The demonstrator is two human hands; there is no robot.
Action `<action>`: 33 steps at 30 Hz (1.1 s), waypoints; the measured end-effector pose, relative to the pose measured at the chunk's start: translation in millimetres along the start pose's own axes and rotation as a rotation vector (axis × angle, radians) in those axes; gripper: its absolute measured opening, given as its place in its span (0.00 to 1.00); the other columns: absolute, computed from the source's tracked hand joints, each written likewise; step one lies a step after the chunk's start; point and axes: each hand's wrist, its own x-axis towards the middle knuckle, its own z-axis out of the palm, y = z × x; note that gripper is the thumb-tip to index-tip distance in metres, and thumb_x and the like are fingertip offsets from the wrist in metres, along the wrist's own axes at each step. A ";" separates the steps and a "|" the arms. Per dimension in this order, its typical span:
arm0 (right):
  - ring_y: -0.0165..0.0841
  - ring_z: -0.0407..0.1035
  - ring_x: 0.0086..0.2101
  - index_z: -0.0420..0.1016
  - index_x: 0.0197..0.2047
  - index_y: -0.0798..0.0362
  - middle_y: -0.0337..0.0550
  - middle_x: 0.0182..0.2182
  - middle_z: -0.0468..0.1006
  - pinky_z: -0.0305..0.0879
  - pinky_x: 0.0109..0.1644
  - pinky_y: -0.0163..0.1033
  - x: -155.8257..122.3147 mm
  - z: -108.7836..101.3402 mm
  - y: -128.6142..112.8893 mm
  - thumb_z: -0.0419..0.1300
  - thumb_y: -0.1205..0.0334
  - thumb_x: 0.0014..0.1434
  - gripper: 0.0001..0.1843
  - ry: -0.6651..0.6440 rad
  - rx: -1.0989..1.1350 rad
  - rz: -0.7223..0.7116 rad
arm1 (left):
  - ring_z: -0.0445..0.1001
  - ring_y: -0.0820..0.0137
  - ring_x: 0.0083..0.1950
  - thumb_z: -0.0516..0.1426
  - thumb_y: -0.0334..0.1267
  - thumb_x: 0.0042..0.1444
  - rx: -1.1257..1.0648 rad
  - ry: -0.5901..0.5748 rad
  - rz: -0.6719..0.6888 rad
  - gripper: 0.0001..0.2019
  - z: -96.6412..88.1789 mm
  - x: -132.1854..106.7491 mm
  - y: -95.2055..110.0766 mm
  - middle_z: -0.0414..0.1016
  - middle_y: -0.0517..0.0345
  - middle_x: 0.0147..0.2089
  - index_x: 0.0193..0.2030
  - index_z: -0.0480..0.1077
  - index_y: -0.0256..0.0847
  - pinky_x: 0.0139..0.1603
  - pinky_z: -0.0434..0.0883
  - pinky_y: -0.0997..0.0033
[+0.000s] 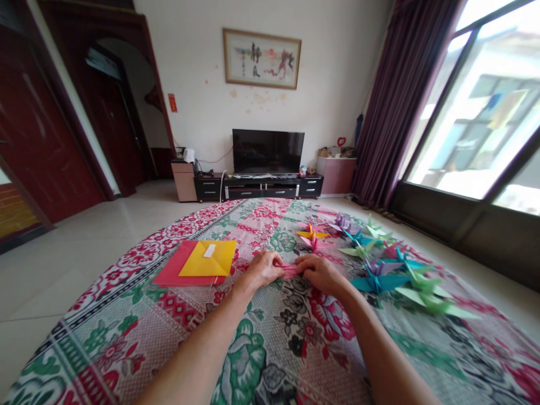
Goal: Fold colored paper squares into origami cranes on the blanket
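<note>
A narrow folded piece of pink paper lies low over the patterned tablecloth, its ends covered by my fingers. My left hand is closed on its left end, thumb and fingers pressed together. At the right end my right hand pinches the same paper. Just beyond the hands sit a pink paper crane and a yellow-orange one. Left of my left hand, a yellow paper sheet with a small white scrap rests on red-pink sheets.
Several folded cranes in blue, green and purple, among them a blue crane, crowd the right of the round table under its floral tablecloth. Farther off stand a television on a low cabinet and a purple curtain by the window.
</note>
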 end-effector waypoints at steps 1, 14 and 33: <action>0.33 0.70 0.41 0.79 0.26 0.51 0.41 0.41 0.77 0.63 0.48 0.37 -1.2 -3.3 0.8 0.50 0.77 0.40 0.19 -0.009 0.009 0.022 | 0.70 0.71 0.32 0.60 0.34 0.40 0.000 0.000 0.008 0.10 0.2 0.0 0.0 0.74 0.58 0.30 0.32 0.75 0.38 0.33 0.65 0.75; 0.35 0.70 0.44 0.80 0.30 0.50 0.41 0.44 0.76 0.65 0.49 0.41 -2.9 -5.6 18.4 0.50 0.73 0.42 0.19 0.040 0.068 0.081 | 0.70 0.70 0.31 0.59 0.33 0.41 0.023 -0.038 0.012 0.08 -1.0 0.4 2.1 0.71 0.59 0.24 0.30 0.77 0.40 0.34 0.67 0.74; 0.34 0.70 0.35 0.78 0.22 0.54 0.44 0.31 0.77 0.64 0.40 0.35 -0.1 12.9 4.1 0.59 0.63 0.47 0.08 0.148 -0.112 -0.002 | 0.71 0.71 0.30 0.58 0.36 0.41 0.058 -0.049 -0.007 0.08 -0.1 1.6 2.8 0.74 0.60 0.25 0.30 0.77 0.41 0.32 0.67 0.75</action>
